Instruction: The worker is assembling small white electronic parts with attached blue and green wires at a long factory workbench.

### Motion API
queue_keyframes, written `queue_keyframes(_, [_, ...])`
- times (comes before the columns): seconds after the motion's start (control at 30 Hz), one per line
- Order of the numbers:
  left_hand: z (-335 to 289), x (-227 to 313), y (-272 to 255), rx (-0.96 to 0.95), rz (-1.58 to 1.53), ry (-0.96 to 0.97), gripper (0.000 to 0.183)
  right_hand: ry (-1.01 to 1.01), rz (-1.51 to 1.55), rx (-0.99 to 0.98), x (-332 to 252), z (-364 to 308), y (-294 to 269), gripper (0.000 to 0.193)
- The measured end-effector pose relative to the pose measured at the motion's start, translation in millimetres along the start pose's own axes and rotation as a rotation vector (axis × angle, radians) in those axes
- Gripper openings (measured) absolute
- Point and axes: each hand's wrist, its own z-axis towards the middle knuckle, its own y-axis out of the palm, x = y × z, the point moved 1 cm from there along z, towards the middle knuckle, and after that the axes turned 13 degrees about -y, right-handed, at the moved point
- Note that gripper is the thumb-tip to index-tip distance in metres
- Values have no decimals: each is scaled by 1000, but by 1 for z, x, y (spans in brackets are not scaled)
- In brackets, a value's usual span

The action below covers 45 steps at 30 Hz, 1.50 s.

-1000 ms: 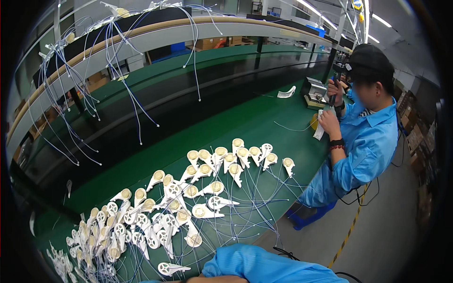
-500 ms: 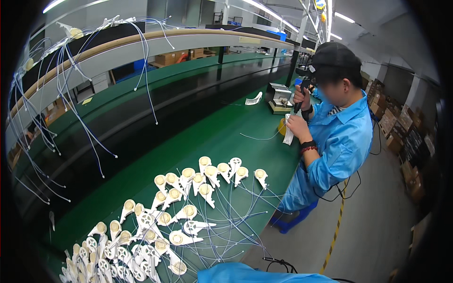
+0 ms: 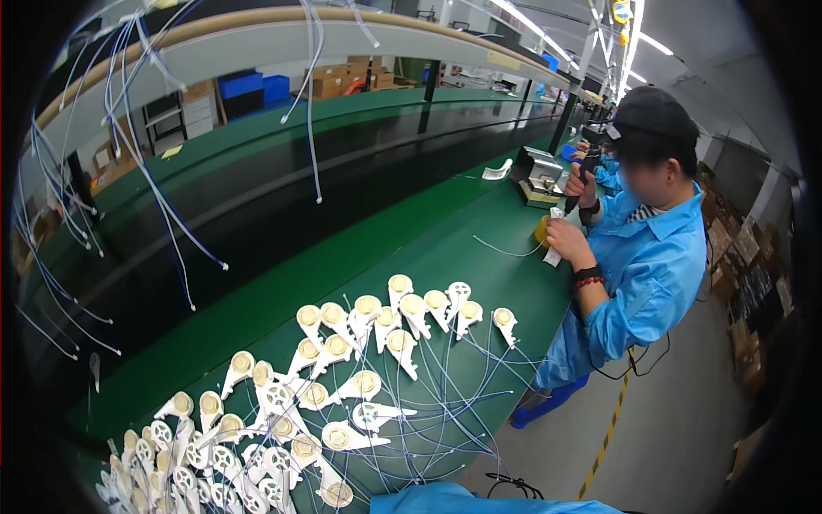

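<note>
Neither of my hands shows in the head view; only a bit of my blue sleeve (image 3: pixel 462 501) enters at the lower edge. In front of it, several white paddle-shaped parts (image 3: pixel 342 377) with round tan discs lie in rows on the green bench (image 3: pixel 462 257). Thin blue and white wires (image 3: pixel 445 403) trail from them toward the bench's near edge. The nearest part (image 3: pixel 336 493) lies just left of my sleeve.
A co-worker in a blue coat (image 3: pixel 642 274) and black cap stands at the right, both hands on a handheld tool (image 3: pixel 586 171) over a small yellow item. A grey fixture box (image 3: pixel 538 176) sits beyond. Loose wires (image 3: pixel 163 197) hang from the overhead rail. A black conveyor belt (image 3: pixel 282 214) runs behind.
The view has swung, so the rows of parts now sit lower and the co-worker looks closer. My sleeve shows less at the lower edge.
</note>
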Motion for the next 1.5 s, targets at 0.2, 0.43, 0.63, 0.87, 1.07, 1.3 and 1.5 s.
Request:
queue_keyframes(0.2, [-14, -2, 22, 190, -138, -93, 13, 112, 87, 39, -9, -21, 19, 36])
queue_keyframes(0.43, [-24, 3, 49, 411, -306, -188, 13, 265, 156, 77, -27, -44, 35, 36])
queue_keyframes(0.63, [-24, 5, 59, 567, -384, -225, 13, 331, 153, 101, -38, -54, 36, 36])
queue_keyframes(0.87, [-23, 6, 57, 616, -329, -264, 13, 335, 139, 110, -41, -54, 33, 36])
queue_keyframes(1.07, [-22, 3, 52, 602, -225, -298, 13, 318, 114, 116, -37, -54, 30, 36])
queue_keyframes(1.3, [-23, 1, 44, 586, -93, -355, 14, 290, 102, 129, -33, -51, 28, 36])
queue_keyframes(1.5, [-22, -4, 36, 578, 40, -407, 14, 246, 100, 135, -26, -48, 24, 36])
